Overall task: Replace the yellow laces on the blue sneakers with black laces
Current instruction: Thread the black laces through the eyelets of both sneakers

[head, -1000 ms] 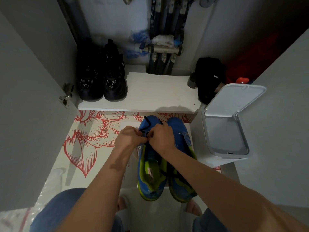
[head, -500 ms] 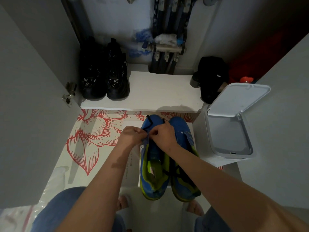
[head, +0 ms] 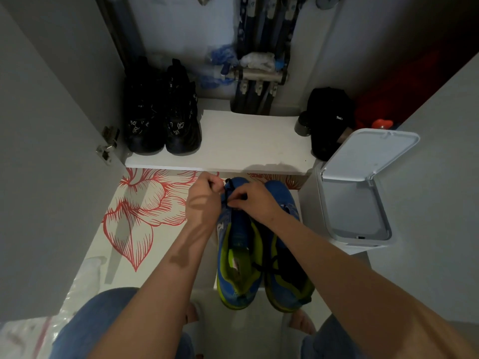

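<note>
Left hand (head: 204, 201) and right hand (head: 257, 201) in pinch grips on black lace (head: 227, 193) (atop blue sneaker (head: 237, 237)).

- Dim, cool indoor light leaves the whole scene underexposed.
- The white shelf (head: 246, 141) at 12 o'clock is brightest; the corner at 2 o'clock sinks into near black.
- Soft shadow bands cross the left hand (head: 204, 203) and its forearm.
- Wide-angle distortion bends the edges at 3 and 9 o'clock.

The blue sneakers (head: 239, 244) look like matt mesh cloth, the bin (head: 355, 203) smooth plastic, the hinge (head: 107, 146) shiny metal.
</note>
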`<state>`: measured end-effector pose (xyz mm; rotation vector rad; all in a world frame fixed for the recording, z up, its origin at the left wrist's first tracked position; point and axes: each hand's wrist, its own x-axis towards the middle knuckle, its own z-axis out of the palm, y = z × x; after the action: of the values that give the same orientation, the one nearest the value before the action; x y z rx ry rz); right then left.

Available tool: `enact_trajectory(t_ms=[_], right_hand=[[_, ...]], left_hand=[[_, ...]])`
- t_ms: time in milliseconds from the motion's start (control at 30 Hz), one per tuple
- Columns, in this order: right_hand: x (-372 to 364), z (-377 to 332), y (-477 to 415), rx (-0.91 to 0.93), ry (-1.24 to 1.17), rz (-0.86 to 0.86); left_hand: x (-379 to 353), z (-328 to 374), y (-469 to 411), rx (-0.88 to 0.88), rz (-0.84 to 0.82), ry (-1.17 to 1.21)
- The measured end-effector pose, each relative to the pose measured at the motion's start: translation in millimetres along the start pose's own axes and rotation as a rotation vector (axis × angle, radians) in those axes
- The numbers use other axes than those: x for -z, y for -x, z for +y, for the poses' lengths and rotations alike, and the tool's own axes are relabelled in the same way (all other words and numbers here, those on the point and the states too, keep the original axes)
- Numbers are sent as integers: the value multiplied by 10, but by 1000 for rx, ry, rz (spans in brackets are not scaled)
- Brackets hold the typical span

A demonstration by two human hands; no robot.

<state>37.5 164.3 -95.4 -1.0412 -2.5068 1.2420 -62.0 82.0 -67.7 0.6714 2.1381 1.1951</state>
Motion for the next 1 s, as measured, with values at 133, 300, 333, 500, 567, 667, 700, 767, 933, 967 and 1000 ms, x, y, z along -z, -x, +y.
enact_trajectory(t_ms=[133, 300, 333, 500, 567, 667, 700, 767, 933, 967, 1000], right_hand=[[125, -128, -22, -26, -196, -24], [69, -149, -2, -43, -123, -83], [84, -156, -11, -72, -163, -61], [455, -460, -8, -125, -706, 14], [695, -636, 5, -64, -1008, 85], [888, -764, 39, 6, -1257, 98], [881, -755, 49, -2, -1291, 93], [826, -679, 36, -47, -1247, 97], [583, -471, 15, -163, -480, -46], [511, -456, 23, -146, -410, -150], [438, -435, 28, -125, -378, -256]], left_hand=[[15, -5, -17, -48, 28, 9], [19, 59, -21, -61, 51, 122], [31, 52, -36, -20, 33, 69], [114, -34, -45, 152, -285, -500], [76, -39, -14, 85, -312, -487], [23, -14, -4, -21, -238, -446], [13, -29, -17, -27, -219, -436], [7, -33, -28, -5, -151, -329], [164, 306, -40, -95, 199, 318], [212, 397, -37, -105, 200, 431], [255, 471, -33, -114, 181, 501]])
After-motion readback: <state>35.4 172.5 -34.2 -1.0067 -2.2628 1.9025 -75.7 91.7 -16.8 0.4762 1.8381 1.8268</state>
